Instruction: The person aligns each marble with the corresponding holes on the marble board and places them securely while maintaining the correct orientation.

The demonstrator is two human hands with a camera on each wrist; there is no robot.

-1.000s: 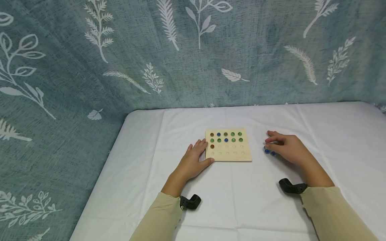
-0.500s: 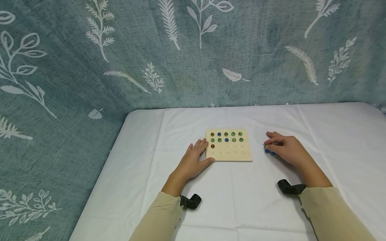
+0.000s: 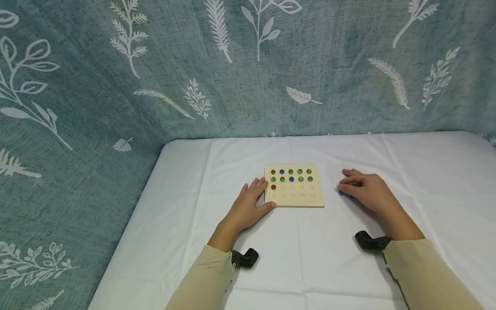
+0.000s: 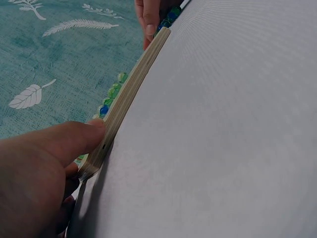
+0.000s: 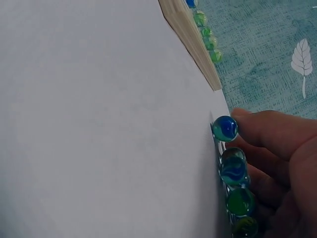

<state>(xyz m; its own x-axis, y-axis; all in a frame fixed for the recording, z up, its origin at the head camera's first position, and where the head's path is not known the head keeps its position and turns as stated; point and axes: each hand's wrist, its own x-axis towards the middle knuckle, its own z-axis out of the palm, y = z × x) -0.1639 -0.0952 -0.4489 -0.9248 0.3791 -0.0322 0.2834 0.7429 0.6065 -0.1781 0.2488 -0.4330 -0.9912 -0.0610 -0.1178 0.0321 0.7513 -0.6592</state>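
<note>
My left hand [image 3: 247, 208] rests along the left side of a pale wooden board [image 3: 297, 201], fingers spread and thumb on its lower left corner. Rows of small dimples cover the board. Green, blue and amber marbles fill its two far rows, and a reddish-brown marble [image 3: 273, 187] sits in the third. Right of the board, my right hand [image 3: 366, 189] has curled fingers low over a loose group of marbles. In the right wrist view, thumb and fingertips pinch a blue marble [image 5: 225, 128] close to the cloth. Other green and blue marbles [image 5: 234, 170] lie under the fingers, partly hidden.
A white cloth [image 3: 294, 249] covers the table. Behind and to the left hangs a teal curtain [image 3: 240, 86] with white leaf prints. Both wrists carry black cameras [image 3: 372, 241]. A strip of cloth separates the board from the loose marbles.
My right hand has shifted slightly left, and the blue marble at its thumb has moved a little left with it. The left hand and the board keep their places.
</note>
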